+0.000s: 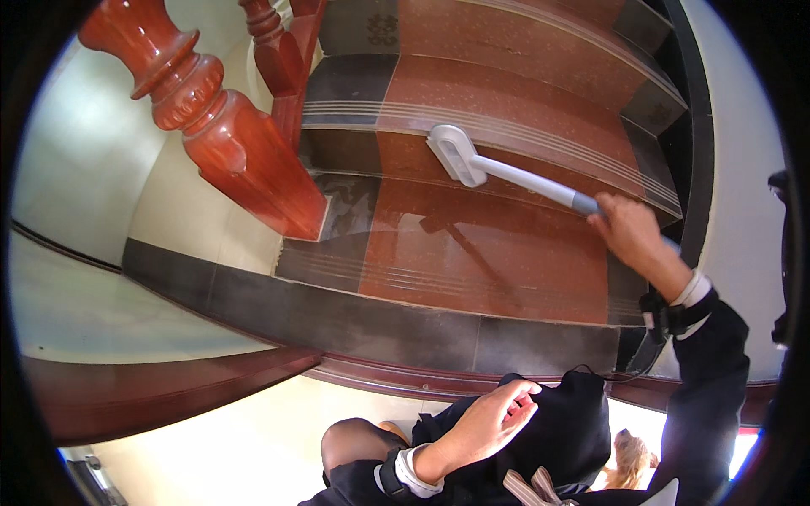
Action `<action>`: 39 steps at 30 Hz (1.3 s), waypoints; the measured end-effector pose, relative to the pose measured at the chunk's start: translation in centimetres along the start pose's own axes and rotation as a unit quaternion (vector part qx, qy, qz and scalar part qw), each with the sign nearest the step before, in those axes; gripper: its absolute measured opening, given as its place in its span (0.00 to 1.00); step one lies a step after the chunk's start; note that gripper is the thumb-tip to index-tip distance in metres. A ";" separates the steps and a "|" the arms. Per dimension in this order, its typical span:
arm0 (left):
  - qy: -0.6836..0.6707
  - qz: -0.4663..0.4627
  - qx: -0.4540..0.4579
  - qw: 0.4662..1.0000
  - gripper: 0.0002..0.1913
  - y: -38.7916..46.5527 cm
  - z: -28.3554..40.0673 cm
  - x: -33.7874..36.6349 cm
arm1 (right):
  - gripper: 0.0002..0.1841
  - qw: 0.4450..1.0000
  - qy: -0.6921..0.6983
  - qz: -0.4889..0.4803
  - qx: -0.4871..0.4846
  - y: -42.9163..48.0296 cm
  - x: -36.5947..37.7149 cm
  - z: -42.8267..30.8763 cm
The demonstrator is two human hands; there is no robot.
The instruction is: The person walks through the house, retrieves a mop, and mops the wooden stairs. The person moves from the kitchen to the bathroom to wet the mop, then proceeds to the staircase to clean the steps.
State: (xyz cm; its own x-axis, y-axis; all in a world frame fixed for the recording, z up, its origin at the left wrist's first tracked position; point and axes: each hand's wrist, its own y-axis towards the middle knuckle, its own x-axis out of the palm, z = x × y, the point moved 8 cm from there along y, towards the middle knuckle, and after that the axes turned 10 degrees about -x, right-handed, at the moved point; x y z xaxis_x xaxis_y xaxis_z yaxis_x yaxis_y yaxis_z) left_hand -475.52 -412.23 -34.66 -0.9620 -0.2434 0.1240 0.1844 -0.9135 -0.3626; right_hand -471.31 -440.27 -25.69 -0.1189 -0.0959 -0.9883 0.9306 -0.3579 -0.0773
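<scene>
My right hand (633, 231) grips the grey end of a long-handled cleaning brush or squeegee (531, 180). Its white oval head (457, 155) is up against the riser (405, 155) of a red and black stone stair, just below the grooved nosing. I cannot tell whether the head touches the riser. Below it, the glossy lower tread (481, 246) mirrors the tool and has wet-looking streaks at its black left end. My left hand (481, 424) hovers in front of my black clothing, empty, its fingers loosely curled and the thumb apart.
A turned red wooden newel post (253, 164) stands at the stair's left, with a baluster (275, 57) behind. A white wall (737, 209) borders the right. A dark red door sill (411, 376) crosses before me. A furry brown animal, apparently a dog (629, 458), is at lower right.
</scene>
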 end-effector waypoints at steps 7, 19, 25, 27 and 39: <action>0.013 -0.006 -0.003 1.000 0.15 0.4 0.2 1.5 | 0.12 0.985 0.169 0.016 0.030 1.8 12.2 -3.8; 0.012 0.030 -0.061 0.998 0.14 0.8 -1.1 0.6 | 0.16 0.976 0.213 0.044 -0.015 10.7 14.4 -12.8; 0.011 0.012 -0.055 0.998 0.15 0.3 -0.3 0.1 | 0.13 0.985 0.128 0.003 0.114 -3.5 14.3 5.5; 0.015 0.001 -0.071 0.997 0.15 0.2 -0.5 0.3 | 0.13 0.988 0.089 0.019 0.125 -7.2 15.2 8.0; 0.030 0.022 -0.116 0.993 0.16 3.1 -1.7 2.3 | 0.13 0.984 0.133 0.115 0.020 0.4 16.6 2.4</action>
State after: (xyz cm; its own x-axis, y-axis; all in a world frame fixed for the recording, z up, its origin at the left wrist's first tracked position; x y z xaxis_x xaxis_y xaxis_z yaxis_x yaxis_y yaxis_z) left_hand -477.49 -415.11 -37.08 -0.9658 -0.2545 0.0506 0.1814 -0.8016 -0.5697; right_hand -473.77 -444.21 -41.80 0.1924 0.0666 -0.9791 0.9074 -0.3919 0.1517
